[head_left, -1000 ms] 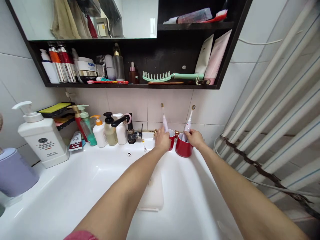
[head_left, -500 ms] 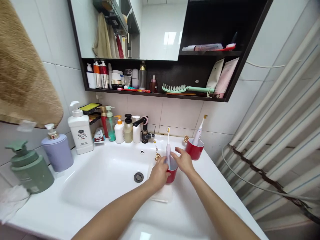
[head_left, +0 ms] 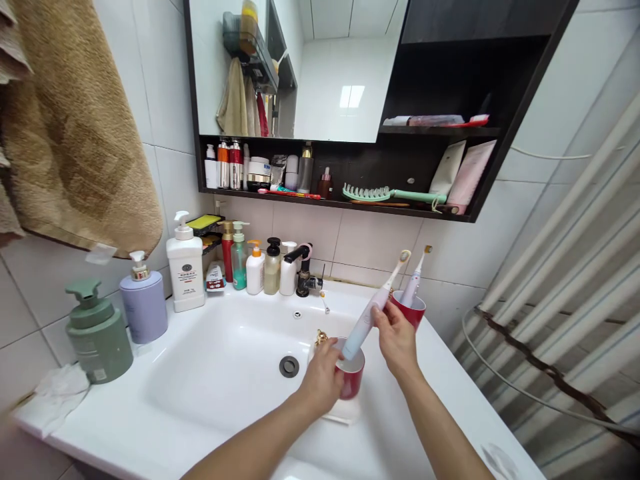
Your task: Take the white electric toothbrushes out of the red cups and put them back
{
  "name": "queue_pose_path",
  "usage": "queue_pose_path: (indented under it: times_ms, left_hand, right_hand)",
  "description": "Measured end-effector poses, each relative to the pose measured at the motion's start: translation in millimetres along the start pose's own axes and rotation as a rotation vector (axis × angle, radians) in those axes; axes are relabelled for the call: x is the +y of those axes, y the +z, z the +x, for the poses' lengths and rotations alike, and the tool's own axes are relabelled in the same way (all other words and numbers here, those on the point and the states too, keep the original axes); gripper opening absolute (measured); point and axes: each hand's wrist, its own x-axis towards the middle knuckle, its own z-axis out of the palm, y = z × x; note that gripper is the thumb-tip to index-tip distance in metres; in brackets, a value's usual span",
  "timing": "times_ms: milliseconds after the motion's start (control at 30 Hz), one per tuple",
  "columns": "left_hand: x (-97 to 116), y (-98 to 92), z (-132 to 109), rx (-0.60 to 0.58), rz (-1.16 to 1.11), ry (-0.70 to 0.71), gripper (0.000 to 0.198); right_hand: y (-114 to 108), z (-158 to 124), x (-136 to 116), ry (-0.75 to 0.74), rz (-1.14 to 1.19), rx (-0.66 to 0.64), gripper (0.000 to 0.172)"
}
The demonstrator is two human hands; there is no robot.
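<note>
My left hand (head_left: 323, 379) is wrapped round a red cup (head_left: 353, 377) held over the right side of the white sink (head_left: 220, 380). My right hand (head_left: 397, 340) grips an electric toothbrush (head_left: 373, 308) by its pale handle; the brush is tilted, its head pointing up and to the right, its base just above the cup's mouth. A second red cup (head_left: 415, 308) with another electric toothbrush (head_left: 416, 275) in it stands at the sink's back right corner, just behind my right hand.
A black tap (head_left: 303, 267) and several pump bottles (head_left: 255, 267) line the back of the sink. A white dispenser (head_left: 185, 267), a lilac one (head_left: 144, 303) and a green one (head_left: 97, 333) stand left. A brown towel (head_left: 75, 127) hangs left; a dark shelf (head_left: 350, 200) above holds toiletries.
My left hand has brought the red cup further forward. My right hand has taken hold of the toothbrush and lifted it out of the cup, tilting it rightward. The view has pulled back.
</note>
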Motion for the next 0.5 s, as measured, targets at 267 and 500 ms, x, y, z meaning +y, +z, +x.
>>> queue_pose_path:
  times_ms: [267, 500]
  left_hand:
    - [26.0, -11.5, 11.4, -0.131, -0.973, -0.515, 0.034]
    - [29.2, 1.3, 1.5, -0.307, -1.050, -0.626, 0.047]
  right_hand:
    - [7.1, -29.8, -2.9, 0.321, 0.403, -0.375, 0.022]
    - [8.4, -25.7, 1.2, 0.408, 0.472, -0.223, 0.023]
